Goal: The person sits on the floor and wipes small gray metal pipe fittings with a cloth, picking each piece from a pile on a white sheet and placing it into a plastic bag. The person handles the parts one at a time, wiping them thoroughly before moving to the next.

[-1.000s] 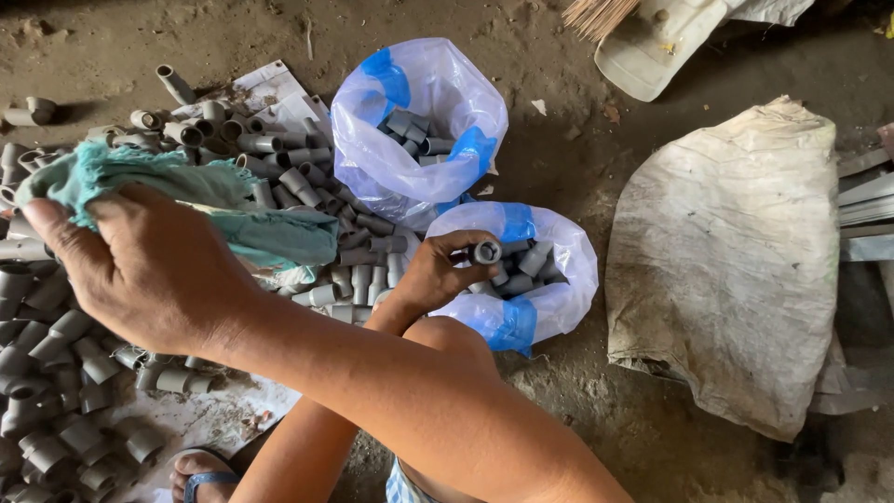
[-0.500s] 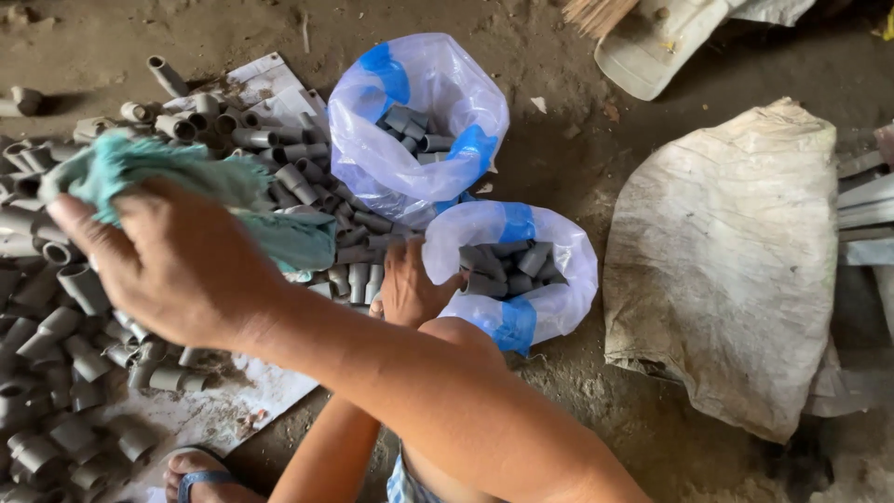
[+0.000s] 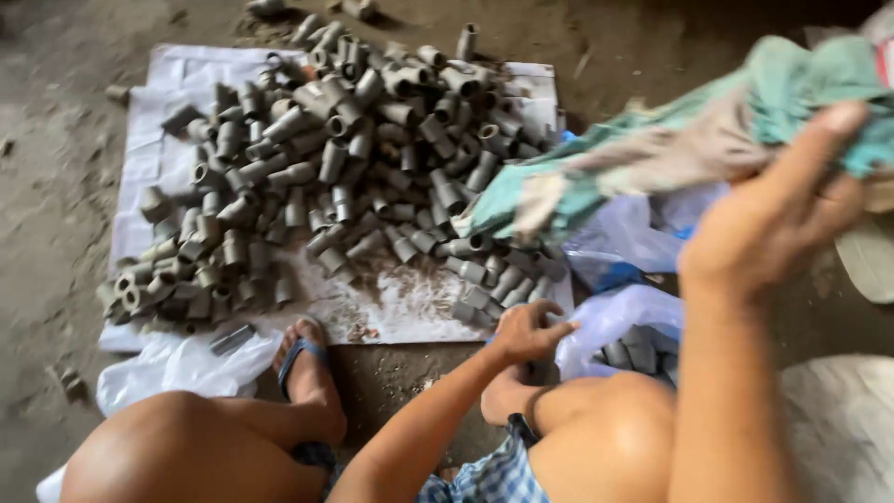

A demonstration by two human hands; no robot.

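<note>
— What lies on the left?

— Grey pipe fittings [image 3: 326, 168], heaped on a white sheet [image 3: 410, 307] that keeps them off the dirt floor [image 3: 47, 186]. A sandalled foot [image 3: 303, 359] rests at the sheet's edge.

— And the hands?

— One hand [image 3: 526, 331] reaches low beside a clear plastic bag [image 3: 615, 321] of fittings, fingers loosely curled, holding nothing I can make out. The raised hand [image 3: 773, 242] has its fingers clamped on a green rag [image 3: 670, 154], lifted over the heap's right edge.
</note>
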